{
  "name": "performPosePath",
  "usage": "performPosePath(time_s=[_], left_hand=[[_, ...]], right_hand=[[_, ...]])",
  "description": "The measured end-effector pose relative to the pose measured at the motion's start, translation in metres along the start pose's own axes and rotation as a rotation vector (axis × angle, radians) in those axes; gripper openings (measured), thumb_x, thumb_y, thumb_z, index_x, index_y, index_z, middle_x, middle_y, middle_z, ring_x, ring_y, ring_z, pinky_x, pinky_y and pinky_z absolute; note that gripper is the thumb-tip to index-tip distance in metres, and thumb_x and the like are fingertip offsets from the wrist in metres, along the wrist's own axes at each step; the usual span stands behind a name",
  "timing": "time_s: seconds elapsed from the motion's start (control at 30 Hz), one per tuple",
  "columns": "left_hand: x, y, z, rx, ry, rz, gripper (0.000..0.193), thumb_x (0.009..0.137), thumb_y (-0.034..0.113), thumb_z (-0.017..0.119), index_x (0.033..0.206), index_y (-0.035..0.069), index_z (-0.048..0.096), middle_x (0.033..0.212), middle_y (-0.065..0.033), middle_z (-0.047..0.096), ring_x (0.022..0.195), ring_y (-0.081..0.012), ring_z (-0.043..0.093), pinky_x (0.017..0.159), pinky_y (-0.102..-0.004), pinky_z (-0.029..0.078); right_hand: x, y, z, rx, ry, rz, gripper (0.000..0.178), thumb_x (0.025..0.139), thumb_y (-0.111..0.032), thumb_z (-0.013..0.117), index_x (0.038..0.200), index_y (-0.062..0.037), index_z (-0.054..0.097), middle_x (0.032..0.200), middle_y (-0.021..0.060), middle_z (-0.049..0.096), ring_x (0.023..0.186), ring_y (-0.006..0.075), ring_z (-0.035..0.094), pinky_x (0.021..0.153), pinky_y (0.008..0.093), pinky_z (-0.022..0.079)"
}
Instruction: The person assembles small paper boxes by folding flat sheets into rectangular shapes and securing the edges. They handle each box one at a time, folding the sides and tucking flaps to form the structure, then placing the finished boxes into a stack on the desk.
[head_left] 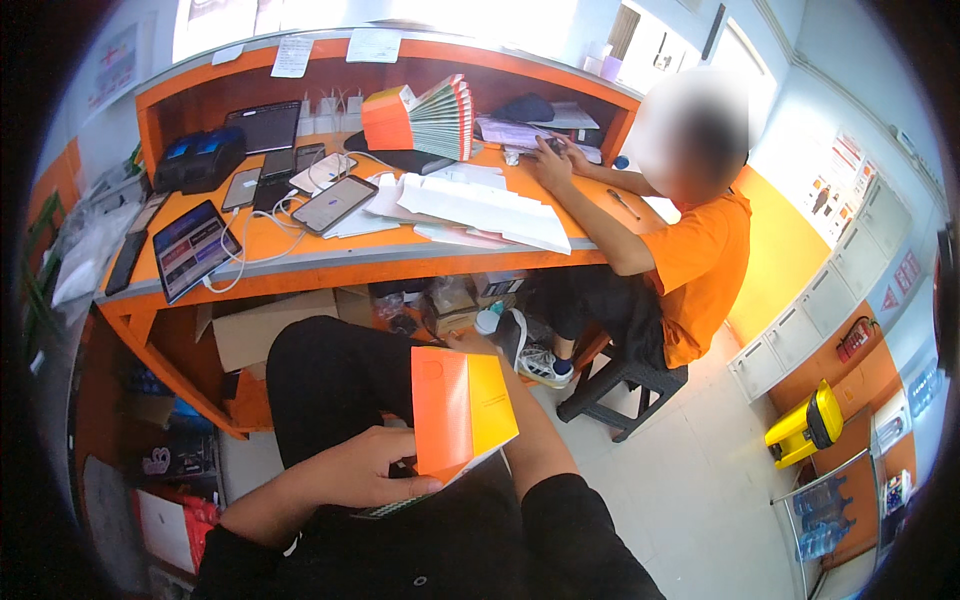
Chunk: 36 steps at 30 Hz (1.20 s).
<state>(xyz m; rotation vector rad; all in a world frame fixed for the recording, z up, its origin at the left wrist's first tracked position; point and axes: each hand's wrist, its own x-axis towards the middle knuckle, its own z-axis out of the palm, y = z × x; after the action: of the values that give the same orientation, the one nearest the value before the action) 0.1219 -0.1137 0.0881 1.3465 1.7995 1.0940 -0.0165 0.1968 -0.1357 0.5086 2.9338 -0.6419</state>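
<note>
In front of my lap is an orange and yellow card booklet (465,410), tilted, with a white and green patterned edge at its lower side. My left hand (375,465) is closed on its lower left edge, thumb along the orange face. My right forearm passes behind the booklet. Only a part of my right hand (470,342) shows beyond the booklet's top edge, near my knee, and its fingers are hidden. On the desk (390,248) stands a fanned stack of similar orange, green and white booklets (420,118).
White papers (485,208), phones (335,205) with cables, a tablet (195,250) and a black device (200,160) lie on the desk. A person in an orange shirt (700,270) sits on a black stool (625,385) at the right. Behind stands a yellow bin (805,425).
</note>
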Motion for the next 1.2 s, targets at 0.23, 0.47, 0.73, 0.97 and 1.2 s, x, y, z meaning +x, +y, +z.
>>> performPosePath(time_s=[0.23,0.47,0.73,0.97,1.2], left_hand=[[0.017,-0.016,-0.004,-0.121,0.007,0.007,0.039,0.088,0.028,0.064,0.116,0.002,0.056,0.104,-0.014,0.063,0.096,-0.0245,0.062,0.083,-0.0343,0.05],[0.049,-0.019,-0.027,-0.199,0.213,0.029,0.034,0.082,0.014,0.066,0.11,-0.001,0.054,0.098,-0.0167,0.06,0.085,-0.0256,0.063,0.075,-0.0349,0.051],[0.138,-0.067,0.0,-0.001,0.011,-0.055,0.029,0.082,0.011,0.064,0.107,0.001,0.054,0.093,-0.0166,0.062,0.084,-0.0292,0.065,0.074,-0.0386,0.051],[0.201,-0.118,0.013,-0.199,-0.372,-0.139,0.038,0.087,0.025,0.064,0.113,0.0,0.052,0.101,-0.0169,0.063,0.095,-0.026,0.063,0.083,-0.0357,0.048],[0.197,-0.151,0.02,-0.478,-0.273,-0.243,0.041,0.089,0.025,0.062,0.122,0.002,0.053,0.118,-0.015,0.058,0.109,-0.0229,0.058,0.096,-0.0358,0.044]], right_hand=[[-0.034,0.03,0.03,0.064,0.069,-0.054,0.056,0.086,-0.05,0.043,0.101,-0.0022,0.067,0.107,0.0259,0.063,0.102,0.0396,0.06,0.087,0.0469,0.046],[-0.112,0.045,0.029,0.1,0.119,-0.09,0.05,0.086,-0.043,0.042,0.096,-0.0008,0.068,0.103,0.0272,0.063,0.098,0.0413,0.061,0.085,0.0485,0.047],[-0.091,0.078,0.031,-0.117,-0.076,0.033,0.035,0.085,-0.036,0.049,0.097,-0.0069,0.065,0.097,0.0183,0.066,0.091,0.0322,0.064,0.075,0.0443,0.05],[-0.013,0.235,0.155,0.873,0.055,0.153,0.035,0.089,-0.02,0.053,0.12,-0.0056,0.053,0.109,0.0133,0.06,0.101,0.0241,0.059,0.084,0.0355,0.049],[-0.035,0.148,0.042,0.634,0.475,0.066,0.016,0.077,-0.013,0.061,0.093,-0.0074,0.062,0.086,0.01,0.062,0.078,0.0254,0.061,0.069,0.0366,0.049]])
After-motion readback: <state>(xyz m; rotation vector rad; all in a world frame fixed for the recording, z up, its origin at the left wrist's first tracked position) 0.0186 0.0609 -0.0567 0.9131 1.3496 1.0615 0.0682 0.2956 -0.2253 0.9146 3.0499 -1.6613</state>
